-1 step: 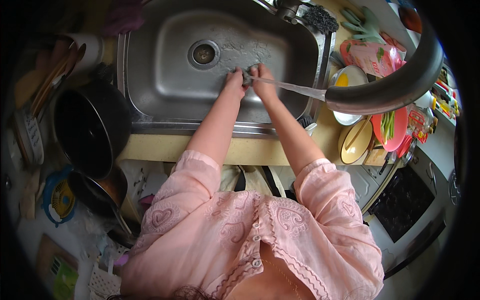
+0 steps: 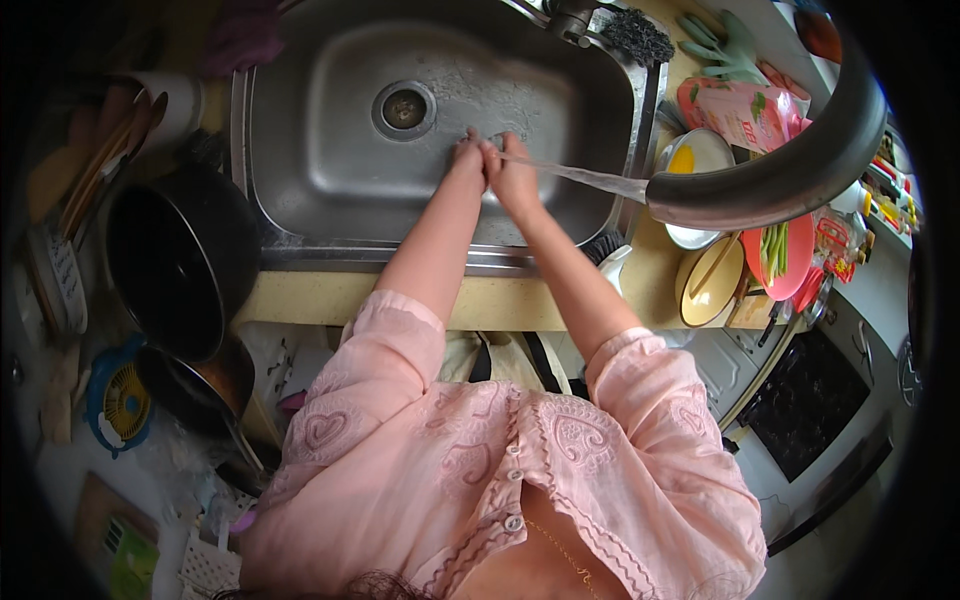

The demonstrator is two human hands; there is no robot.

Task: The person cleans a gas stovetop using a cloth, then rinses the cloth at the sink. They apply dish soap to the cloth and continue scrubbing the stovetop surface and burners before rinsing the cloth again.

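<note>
Left hand [image 2: 466, 160] and right hand [image 2: 514, 178] pressed together, grasping nothing visible, under the water stream [image 2: 580, 178] from the curved faucet [image 2: 790, 175] above the steel sink [image 2: 320, 130]; rinsing apparently midway, water running.

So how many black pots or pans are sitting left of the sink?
2: a large black pot beside the sink's left edge, and a smaller dark pan just below it. Clutter may hide more.
</note>
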